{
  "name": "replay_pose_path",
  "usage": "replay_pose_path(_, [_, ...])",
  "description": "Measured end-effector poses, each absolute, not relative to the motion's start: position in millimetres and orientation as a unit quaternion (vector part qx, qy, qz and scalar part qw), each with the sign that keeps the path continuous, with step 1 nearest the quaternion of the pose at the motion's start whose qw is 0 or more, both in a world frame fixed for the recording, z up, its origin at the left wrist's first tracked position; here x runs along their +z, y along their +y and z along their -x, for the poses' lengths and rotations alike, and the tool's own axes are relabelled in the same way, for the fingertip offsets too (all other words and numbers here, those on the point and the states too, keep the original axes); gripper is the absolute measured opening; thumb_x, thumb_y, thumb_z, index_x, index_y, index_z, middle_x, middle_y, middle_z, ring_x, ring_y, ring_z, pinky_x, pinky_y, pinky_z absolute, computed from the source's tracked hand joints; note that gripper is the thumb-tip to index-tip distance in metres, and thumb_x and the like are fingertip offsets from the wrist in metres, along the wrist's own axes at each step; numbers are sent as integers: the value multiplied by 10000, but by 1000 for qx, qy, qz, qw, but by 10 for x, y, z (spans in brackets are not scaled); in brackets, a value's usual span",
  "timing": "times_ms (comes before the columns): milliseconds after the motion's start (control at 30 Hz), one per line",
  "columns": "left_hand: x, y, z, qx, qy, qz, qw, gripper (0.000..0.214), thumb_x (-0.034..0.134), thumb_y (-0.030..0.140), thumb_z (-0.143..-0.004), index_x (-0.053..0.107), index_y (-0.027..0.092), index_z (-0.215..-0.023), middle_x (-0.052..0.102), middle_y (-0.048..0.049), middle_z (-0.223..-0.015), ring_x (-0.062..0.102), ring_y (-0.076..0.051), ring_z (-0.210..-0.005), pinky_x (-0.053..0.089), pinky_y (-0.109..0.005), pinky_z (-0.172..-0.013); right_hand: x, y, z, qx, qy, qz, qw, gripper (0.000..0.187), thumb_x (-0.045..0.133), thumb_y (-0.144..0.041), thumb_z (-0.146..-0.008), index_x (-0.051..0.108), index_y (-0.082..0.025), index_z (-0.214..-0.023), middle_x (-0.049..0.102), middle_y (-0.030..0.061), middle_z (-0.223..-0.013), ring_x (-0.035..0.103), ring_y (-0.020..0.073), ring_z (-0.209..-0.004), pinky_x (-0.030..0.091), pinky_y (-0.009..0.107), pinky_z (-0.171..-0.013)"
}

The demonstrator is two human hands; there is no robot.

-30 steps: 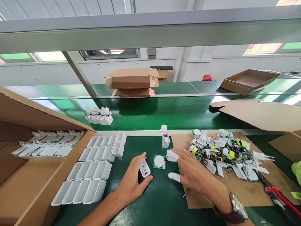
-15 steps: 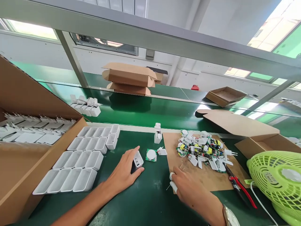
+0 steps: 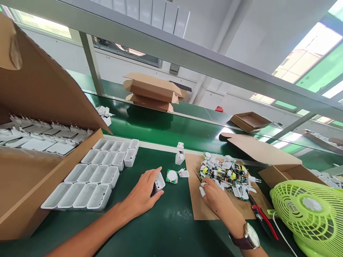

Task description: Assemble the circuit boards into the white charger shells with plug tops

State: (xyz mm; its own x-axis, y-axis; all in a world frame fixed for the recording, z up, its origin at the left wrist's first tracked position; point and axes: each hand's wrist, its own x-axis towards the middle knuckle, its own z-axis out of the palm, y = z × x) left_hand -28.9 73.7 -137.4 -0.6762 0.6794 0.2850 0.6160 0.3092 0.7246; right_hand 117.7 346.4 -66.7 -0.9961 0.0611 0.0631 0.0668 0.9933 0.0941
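Observation:
My left hand (image 3: pixel 146 191) is closed around a white charger casing (image 3: pixel 160 182), which stands on the green mat with its slotted end facing up. Just right of it lie a small green circuit board (image 3: pixel 172 176) with a round white disc and a white plug piece (image 3: pixel 183 173) joined to it. My right hand (image 3: pixel 213 194), with white covers on its fingertips, is closed at the left edge of the pile of circuit boards and white plug parts (image 3: pixel 227 175). Thin prongs, like tweezers (image 3: pixel 197 175), stick out from its fingers. My palm hides the rest of that tool.
Rows of white casings (image 3: pixel 80 194) stand at left, beside a cardboard box (image 3: pixel 53 178) of plug parts. One upright white casing (image 3: pixel 180 157) stands behind the circuit board. Red-handled pliers (image 3: pixel 261 214) lie on the brown cardboard, near a green fan (image 3: pixel 308 210). An open carton (image 3: pixel 289 171) sits behind.
My right hand has moved forward to the edge of the pile, its thin tool now pointing away from me. My left hand stays on the casing. The view has tilted slightly.

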Motion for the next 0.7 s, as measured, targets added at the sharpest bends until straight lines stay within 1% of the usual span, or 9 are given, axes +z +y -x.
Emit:
replay_pose_path(100, [-1346,742,287,431,808,-398,51,692,641,278,-921,372,276,-1558,571,-145,-1434,596,-351,-1255,529,-529,-1026,-581,3319,-1036,-31,-997,-13,67,317,463,9,-848,648,-201,-996,662,158,-1193,635,328,-1148,596,495,-927])
replay_pose_path(167, [-1329,743,286,430,808,-398,57,700,643,278,-920,363,272,-1562,567,-148,-1440,593,-354,-1264,526,-536,-1035,-543,3211,-887,20,-992,-75,98,299,512,-71,-918,610,-192,-1173,620,166,-1323,574,335,-1268,544,542,-1041])
replay_pose_path(233, [-1320,741,286,430,808,-398,54,712,642,269,-917,350,269,-1567,559,-148,-1449,587,-353,-1278,519,-542,-1050,-549,3127,-717,82,-982,-127,109,376,585,-118,-916,555,-178,-1286,591,179,-1385,528,348,-1334,508,575,-1087])
replay_pose_path(300, [-1320,734,292,431,809,-397,48,725,637,247,-915,332,261,-1573,553,-148,-1455,575,-347,-1302,505,-546,-1075,-597,3080,-560,130,-976,-145,93,468,645,-98,-849,546,-163,-1303,610,184,-1356,552,355,-1304,519,576,-1065])
replay_pose_path(400, [-1324,723,309,434,811,-392,36,740,645,227,-906,330,265,-1574,560,-143,-1443,572,-339,-1316,501,-536,-1087,-699,3066,-418,176,-970,-145,80,439,632,-55,-799,597,-181,-1218,670,136,-1209,653,283,-1110,577,485,-969])
replay_pose_path(533, [-1316,715,342,434,815,-382,34,764,672,218,-886,339,273,-1572,565,-140,-1441,583,-336,-1309,503,-525,-1090,-821,3078,-419,269,-950,-98,125,252,552,-156,-913,637,-216,-1143,714,79,-1051,702,213,-898,611,379,-823])
replay_pose_path(600, [-1312,714,354,427,819,-381,38,768,676,220,-885,335,267,-1571,564,-144,-1444,577,-339,-1318,494,-530,-1100,-889,3086,-437,299,-944,-55,129,230,505,-230,-973,649,-216,-1151,745,59,-959,720,203,-802,619,350,-748])
replay_pose_path(633, [-1312,713,359,421,821,-383,39,765,674,222,-890,332,264,-1572,562,-147,-1445,571,-341,-1325,490,-533,-1105,-924,3091,-440,294,-946,-39,134,242,487,-247,-987,659,-215,-1154,759,60,-944,731,211,-801,624,357,-750])
replay_pose_path(700, [-1312,710,362,410,825,-387,38,760,666,231,-904,316,263,-1579,556,-151,-1456,562,-342,-1336,483,-533,-1112,-984,3104,-441,263,-952,-23,154,262,479,-247,-989,683,-218,-1150,777,91,-1005,746,254,-912,624,422,-838])
